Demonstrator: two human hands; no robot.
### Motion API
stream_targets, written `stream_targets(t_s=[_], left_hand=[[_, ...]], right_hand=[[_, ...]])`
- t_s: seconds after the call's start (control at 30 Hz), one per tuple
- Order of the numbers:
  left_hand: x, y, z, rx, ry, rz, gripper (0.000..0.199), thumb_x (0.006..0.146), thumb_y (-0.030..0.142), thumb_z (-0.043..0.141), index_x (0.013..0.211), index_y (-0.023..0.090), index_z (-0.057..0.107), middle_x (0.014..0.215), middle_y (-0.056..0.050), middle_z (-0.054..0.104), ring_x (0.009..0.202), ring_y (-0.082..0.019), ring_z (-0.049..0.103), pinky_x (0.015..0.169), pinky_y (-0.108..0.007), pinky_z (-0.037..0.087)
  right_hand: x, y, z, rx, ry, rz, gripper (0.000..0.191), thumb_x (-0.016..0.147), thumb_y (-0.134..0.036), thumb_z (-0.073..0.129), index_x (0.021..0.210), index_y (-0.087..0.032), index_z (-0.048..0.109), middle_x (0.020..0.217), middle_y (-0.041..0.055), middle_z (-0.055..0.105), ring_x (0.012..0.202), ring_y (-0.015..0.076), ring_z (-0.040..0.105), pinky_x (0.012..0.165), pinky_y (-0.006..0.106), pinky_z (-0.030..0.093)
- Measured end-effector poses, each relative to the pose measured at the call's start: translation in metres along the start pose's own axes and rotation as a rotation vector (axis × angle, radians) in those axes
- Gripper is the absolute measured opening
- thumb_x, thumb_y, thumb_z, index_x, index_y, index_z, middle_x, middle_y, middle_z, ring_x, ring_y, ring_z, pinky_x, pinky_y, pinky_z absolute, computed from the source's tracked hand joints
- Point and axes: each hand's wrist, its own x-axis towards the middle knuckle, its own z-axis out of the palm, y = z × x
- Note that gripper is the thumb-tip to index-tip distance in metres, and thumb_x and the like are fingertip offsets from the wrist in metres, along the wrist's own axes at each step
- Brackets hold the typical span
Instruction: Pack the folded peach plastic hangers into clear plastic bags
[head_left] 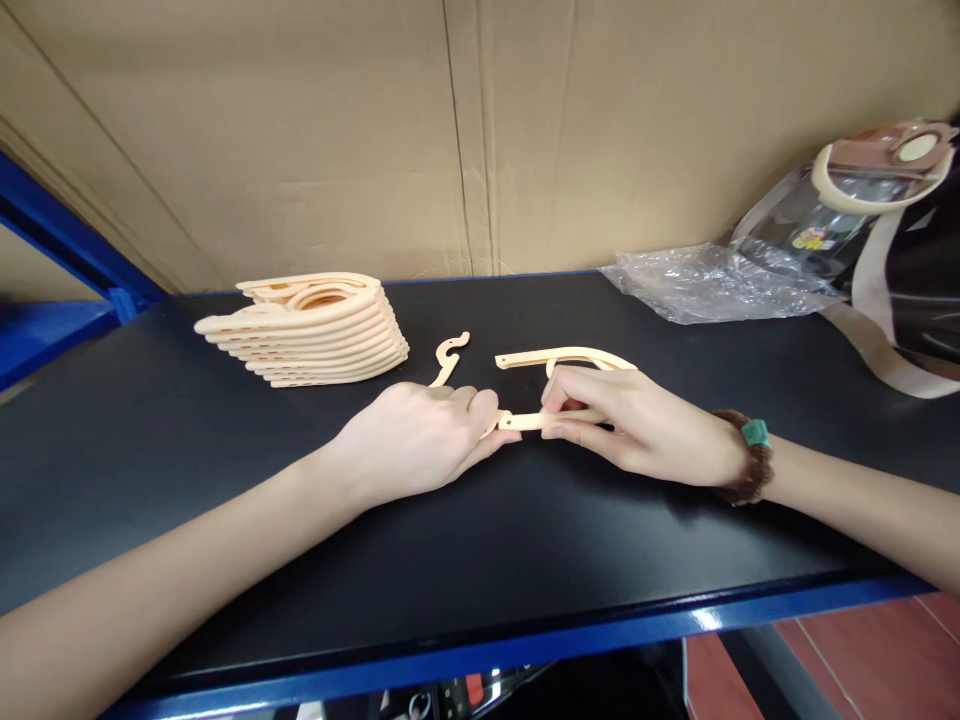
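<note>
My left hand [424, 435] is closed on a cream plastic hook piece [450, 352], whose curved hook sticks up behind the fingers. Between thumb and fingers, my right hand [622, 420] pinches a cream plastic arm piece [523, 422]. The holed end of this arm meets the part at my left fingertips; the exact joint is hidden by the fingers. Just behind my right hand lies another cream arm [555, 355], partly covered by the fingers. A stack of several folded cream hanger-like pieces [322, 335] sits at the left on the black surface [480, 550].
Crumpled clear plastic [697, 285] lies at the back right, beside a transparent bottle [832, 225] with a strap and a dark bag [926, 290]. A cardboard wall [375, 130] stands behind. A blue edge [465, 655] runs along the front.
</note>
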Motion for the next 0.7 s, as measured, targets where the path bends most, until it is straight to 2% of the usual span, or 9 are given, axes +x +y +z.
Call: stream_targets(t_s=[0.13,0.43,0.7], left_hand=[[-0.0006,0.0001,0.001,0.02,-0.014,0.009,0.044,0.103,0.038,0.031,0.068,0.017,0.048,0.053,0.002,0.054,0.044,-0.014,0.056,0.041,-0.026,0.024],[0.0001,0.0009,0.0007,0.052,0.035,0.034,0.04,0.101,0.035,0.039,0.068,0.016,0.05,0.052,0.002,0.054,0.043,-0.015,0.058,0.04,-0.027,0.025],[-0.0015,0.0011,0.0014,0.041,-0.005,0.016,0.04,0.101,0.037,0.036,0.068,0.017,0.05,0.054,0.001,0.056,0.045,-0.015,0.059,0.041,-0.027,0.025]], right_hand=[[0.0011,-0.0013,0.0004,0.025,-0.003,0.006,0.012,0.097,-0.023,0.049,0.085,-0.019,0.05,0.08,0.0007,0.058,0.072,0.0129,0.052,0.064,0.024,0.04],[0.0012,-0.0009,0.001,0.038,-0.008,0.013,0.012,0.096,-0.024,0.05,0.085,-0.019,0.05,0.076,-0.0005,0.057,0.07,0.0125,0.051,0.063,0.024,0.039],[0.0017,-0.0008,0.0034,0.038,-0.009,0.03,0.013,0.097,-0.025,0.05,0.085,-0.02,0.05,0.08,0.0003,0.06,0.071,0.0128,0.053,0.062,0.025,0.039]])
